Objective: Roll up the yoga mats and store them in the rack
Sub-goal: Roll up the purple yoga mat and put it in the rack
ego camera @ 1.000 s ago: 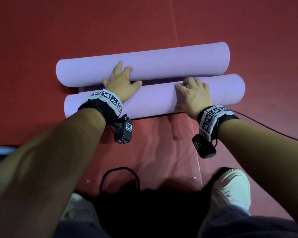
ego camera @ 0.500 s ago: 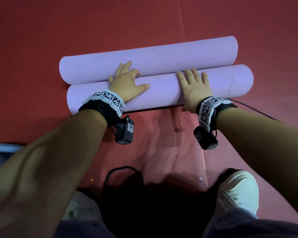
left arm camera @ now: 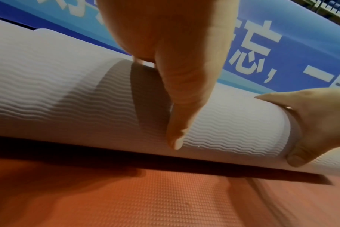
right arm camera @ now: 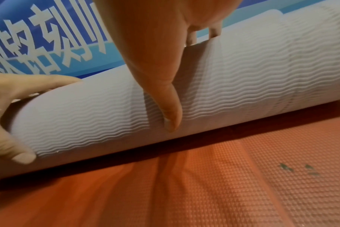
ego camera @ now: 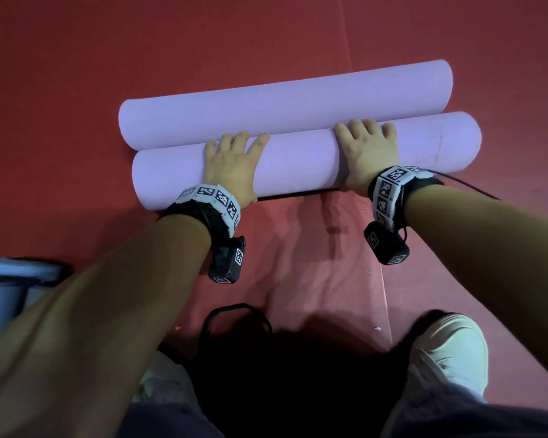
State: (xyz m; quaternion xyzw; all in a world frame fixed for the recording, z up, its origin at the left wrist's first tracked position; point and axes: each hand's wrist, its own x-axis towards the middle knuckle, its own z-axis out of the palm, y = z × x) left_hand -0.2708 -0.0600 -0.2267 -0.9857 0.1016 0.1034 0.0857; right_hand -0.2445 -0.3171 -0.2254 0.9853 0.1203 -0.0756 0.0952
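Note:
A lilac yoga mat lies on the red floor as two rolls side by side. The far roll [ego camera: 282, 102] touches the near roll [ego camera: 298, 162]. My left hand [ego camera: 231, 159] presses on the near roll's left half, fingers spread over its top. My right hand [ego camera: 366, 150] presses on its right half the same way. In the left wrist view my thumb [left arm camera: 184, 92] runs down the ribbed near roll [left arm camera: 58, 99], and the right hand [left arm camera: 311, 122] shows beside it. The right wrist view has my thumb [right arm camera: 159, 69] on the near roll [right arm camera: 243, 84]. No rack is in view.
Red textured floor mats [ego camera: 76, 74] spread all around, with a seam [ego camera: 385, 298] near my right foot. A black strap loop [ego camera: 234, 314] lies by my knees, beside my white shoe [ego camera: 450, 352]. A pale blue object [ego camera: 7, 286] sits at the left edge. A blue banner [left arm camera: 262, 46] stands behind the rolls.
The near roll has rolled away from me and closed the gap to the far roll. Both hands rode forward on it, and their fingers now reach over its top.

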